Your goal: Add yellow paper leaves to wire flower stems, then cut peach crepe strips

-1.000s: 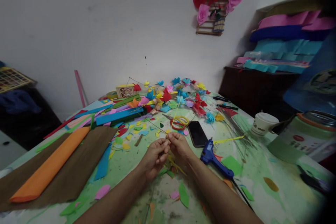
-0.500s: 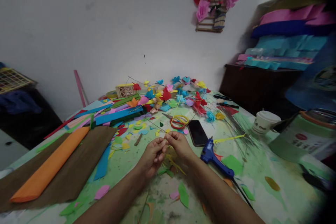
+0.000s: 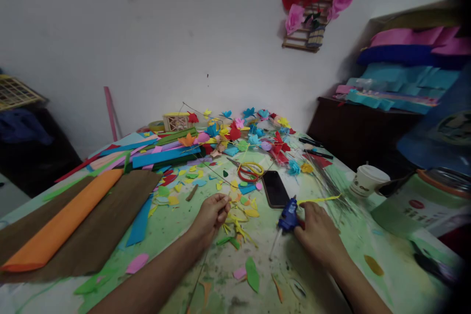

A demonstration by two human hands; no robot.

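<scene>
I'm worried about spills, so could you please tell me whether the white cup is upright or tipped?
Upright: the white cup rests base-down on the table, its lid uppermost.

Blue glue gun (image 3: 288,217); thin wire (image 3: 217,172) — slanted

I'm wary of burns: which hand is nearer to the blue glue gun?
Right. The right hand is on the blue glue gun, covering its handle; the left hand is apart from it, to its left.
</scene>
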